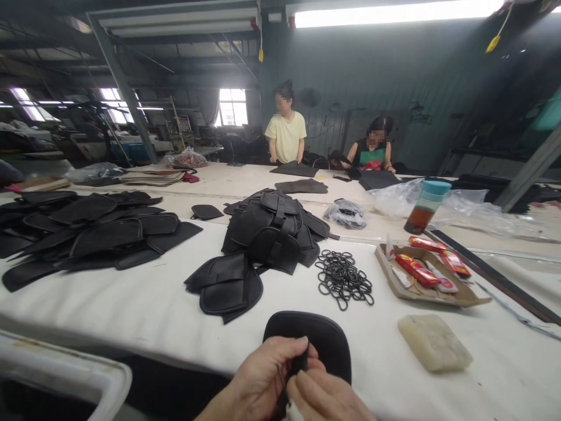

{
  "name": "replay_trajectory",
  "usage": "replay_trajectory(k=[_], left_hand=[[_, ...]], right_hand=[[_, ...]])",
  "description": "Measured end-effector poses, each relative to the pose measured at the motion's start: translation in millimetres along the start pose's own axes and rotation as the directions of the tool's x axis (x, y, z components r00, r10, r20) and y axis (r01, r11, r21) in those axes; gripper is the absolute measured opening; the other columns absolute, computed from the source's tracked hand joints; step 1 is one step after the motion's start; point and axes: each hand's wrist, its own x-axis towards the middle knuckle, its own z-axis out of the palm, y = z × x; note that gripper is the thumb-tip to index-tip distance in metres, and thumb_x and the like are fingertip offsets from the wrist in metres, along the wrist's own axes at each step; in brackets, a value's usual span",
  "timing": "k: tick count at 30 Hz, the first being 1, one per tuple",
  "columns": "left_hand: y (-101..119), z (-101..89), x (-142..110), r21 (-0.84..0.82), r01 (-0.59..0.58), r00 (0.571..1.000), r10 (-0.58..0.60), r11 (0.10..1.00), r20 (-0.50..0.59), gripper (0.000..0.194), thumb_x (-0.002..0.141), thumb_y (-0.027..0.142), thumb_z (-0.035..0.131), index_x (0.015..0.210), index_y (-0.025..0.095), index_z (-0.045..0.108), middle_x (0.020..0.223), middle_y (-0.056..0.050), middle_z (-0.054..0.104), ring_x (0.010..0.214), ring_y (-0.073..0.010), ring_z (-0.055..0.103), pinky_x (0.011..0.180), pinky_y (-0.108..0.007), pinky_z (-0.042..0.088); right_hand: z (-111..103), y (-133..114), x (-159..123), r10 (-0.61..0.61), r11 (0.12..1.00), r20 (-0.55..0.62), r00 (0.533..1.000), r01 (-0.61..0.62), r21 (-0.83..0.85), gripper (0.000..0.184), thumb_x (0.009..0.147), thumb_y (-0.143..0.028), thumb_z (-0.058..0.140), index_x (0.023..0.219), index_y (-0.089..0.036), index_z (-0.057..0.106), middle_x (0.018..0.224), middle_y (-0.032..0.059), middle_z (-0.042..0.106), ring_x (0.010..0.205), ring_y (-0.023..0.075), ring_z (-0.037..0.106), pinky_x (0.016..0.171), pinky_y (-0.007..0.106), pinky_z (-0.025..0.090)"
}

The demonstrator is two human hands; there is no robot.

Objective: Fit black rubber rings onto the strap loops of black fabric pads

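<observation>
Black panel: a rounded, dark padded-looking panel [331, 336] lay at the near edge of the table [153, 310], partly behind the hands, with a black strip [299, 361] standing up in front of it.
Left hand: the left hand [263, 368] had its thumb and fingers clamped on the strip's upper part.
Right hand: the right hand [324, 397] had its fingertips together, pinching the strip lower down; a pale item [294, 412] showed beneath, too hidden to identify.
Handling: the panel seemed light, flexible and hardly fragile, perhaps slightly slick; its rim looked the firmest place to hold. The narrow strip probably bent easily and suited a thumb-and-finger pinch near its end.
Black rings: beyond the panel, a loose tangle of rings [344, 275].
Right of the panel: a yellowish block [433, 343]; behind it, a cardboard tray [475, 301] of red packets [416, 270].
Black pieces: a small stack [223, 286] and a taller pile [276, 225] farther in; a broad heap [105, 234] spread toward the left edge.
Far edge: two co-workers, one in a yellow top [287, 137], one in a dark top [372, 158].
</observation>
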Motion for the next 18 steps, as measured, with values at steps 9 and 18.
replay_trajectory(k=[9, 18], left_hand=[[-12, 9.9, 1, 0.023, -0.222, 0.970, 0.219, 0.975, 0.102, 0.016, 0.068, 0.026, 0.070, 0.066, 0.010, 0.068, 0.059, -0.002, 0.062, 0.054, -0.0099, 0.055, 0.055, -0.021, 0.045], [-30, 13.1, -4, 0.173, -0.419, 0.905, 0.395, 0.891, 0.157, 0.026, 0.080, 0.034, 0.059, 0.082, 0.011, 0.071, 0.076, -0.006, 0.068, 0.076, -0.0159, 0.060, 0.077, -0.027, 0.045]], right_hand=[[-27, 8, -8, 0.369, 0.874, 0.048, 0.928, -0.364, 0.321, 0.029, 0.091, -0.020, 0.034, 0.072, -0.022, 0.056, 0.062, 0.0009, 0.057, 0.056, 0.0130, 0.052, 0.054, 0.023, 0.045], [-41, -3, -9, 0.774, 0.552, 0.089, 0.627, -0.736, 0.393, 0.006, 0.084, -0.019, 0.052, 0.089, -0.023, 0.052, 0.074, -0.0008, 0.061, 0.060, 0.0121, 0.059, 0.055, 0.020, 0.047]])
